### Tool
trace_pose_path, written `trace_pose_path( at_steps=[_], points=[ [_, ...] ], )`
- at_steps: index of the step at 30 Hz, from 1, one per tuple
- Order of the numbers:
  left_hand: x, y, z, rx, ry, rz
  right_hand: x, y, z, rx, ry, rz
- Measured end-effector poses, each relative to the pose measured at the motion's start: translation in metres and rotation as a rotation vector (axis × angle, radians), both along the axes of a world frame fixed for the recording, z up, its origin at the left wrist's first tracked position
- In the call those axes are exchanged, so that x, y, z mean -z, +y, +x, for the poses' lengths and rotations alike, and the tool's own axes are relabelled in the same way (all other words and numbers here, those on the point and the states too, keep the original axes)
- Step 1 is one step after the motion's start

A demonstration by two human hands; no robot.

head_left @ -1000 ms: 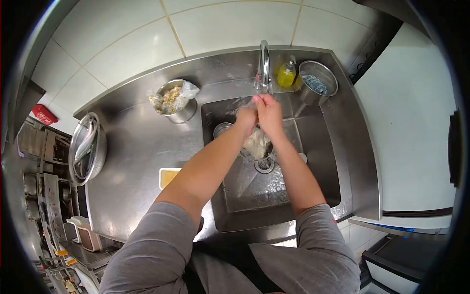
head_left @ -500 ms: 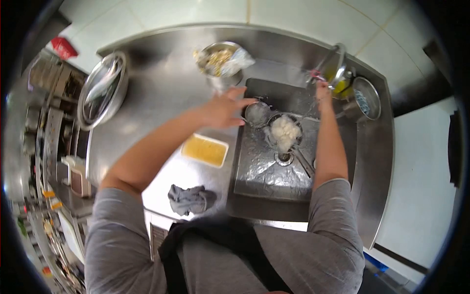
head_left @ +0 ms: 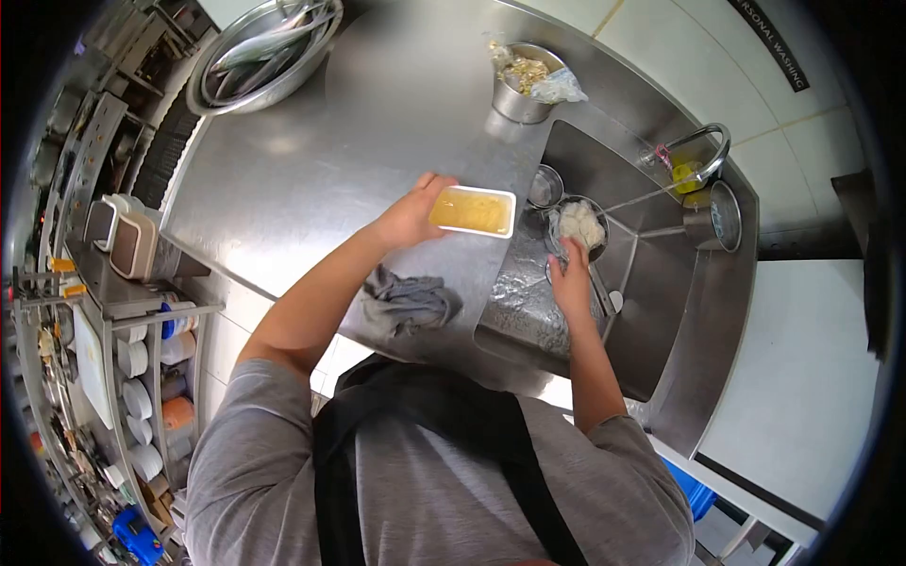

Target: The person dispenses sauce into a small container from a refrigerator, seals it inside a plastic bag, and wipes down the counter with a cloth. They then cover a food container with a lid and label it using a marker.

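Note:
My left hand (head_left: 415, 215) grips the left end of a white rectangular plastic container (head_left: 472, 209) with yellow contents, above the steel counter. My right hand (head_left: 569, 283) is over the sink with thumb and fingers apart. Its fingertips are at the lower edge of a white, fluffy-looking mass (head_left: 580, 224) in a round, long-handled vessel (head_left: 602, 291); whether they touch it I cannot tell. A small round metal bowl (head_left: 545, 187) sits just left of that vessel. From the curved faucet (head_left: 714, 132), a thin stream of water slants towards the white mass.
A grey cloth (head_left: 408, 302) lies crumpled at the counter's front. A metal pot (head_left: 521, 106) with food scraps and plastic stands behind the sink (head_left: 651, 321). Whole fish fill a large steel bowl (head_left: 203, 85) at back left. A steel pot (head_left: 714, 217) stands right of the sink.
My left hand has come down to the yellow-filled container and grasped it. My right hand has left the faucet area and moved to the white mass. The view has turned and shifted.

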State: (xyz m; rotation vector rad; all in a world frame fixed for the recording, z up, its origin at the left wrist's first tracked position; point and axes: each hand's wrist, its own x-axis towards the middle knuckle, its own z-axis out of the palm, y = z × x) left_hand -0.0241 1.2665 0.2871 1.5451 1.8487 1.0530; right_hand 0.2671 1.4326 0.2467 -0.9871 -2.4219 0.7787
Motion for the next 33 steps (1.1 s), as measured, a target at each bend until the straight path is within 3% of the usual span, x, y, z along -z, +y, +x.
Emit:
trace_pose_path(
  at_steps=[3,7,9,12,17,19,24,26,27,30,32,33],
  points=[
    [-0.008,-0.025,0.009,-0.086,0.03,0.098,-0.075,-0.029,-0.037,-0.116,0.136,0.19],
    [-0.069,-0.091,0.018,-0.153,0.007,0.105,-0.149,-0.089,-0.072,-0.196,0.185,0.079],
    [-0.093,-0.138,0.019,-0.185,0.078,0.148,-0.182,-0.141,-0.091,-0.447,-0.063,0.471],
    [-0.119,-0.222,0.022,-0.284,0.088,0.116,-0.202,-0.231,-0.117,-0.667,-0.276,0.582],
    [-0.132,-0.387,0.029,-0.456,0.093,0.109,-0.206,-0.36,-0.164,-0.813,-0.178,0.591],
    [-0.133,-0.455,0.036,-0.56,0.1,0.11,-0.208,-0.42,-0.178,-1.025,-0.317,0.541],
    [-0.14,-0.618,0.066,-0.847,0.079,0.005,-0.222,-0.545,-0.226,-1.325,-0.07,0.473],
    [-0.138,-0.676,0.081,-0.999,0.096,0.009,-0.225,-0.581,-0.254,-1.422,0.165,0.142],
    [-0.137,-0.704,0.091,-1.076,0.118,0.018,-0.213,-0.592,-0.27,-1.494,0.169,0.127],
    [-0.131,-0.777,0.121,-1.304,0.037,-0.041,-0.158,-0.647,-0.312,-1.575,0.056,-0.266],
    [-0.124,-0.821,0.14,-1.461,0.03,-0.044,-0.147,-0.699,-0.316,-1.41,-0.385,0.641],
    [-0.12,-0.842,0.15,-1.524,0.038,-0.051,-0.15,-0.729,-0.317,-1.356,-0.668,0.741]
  ],
)
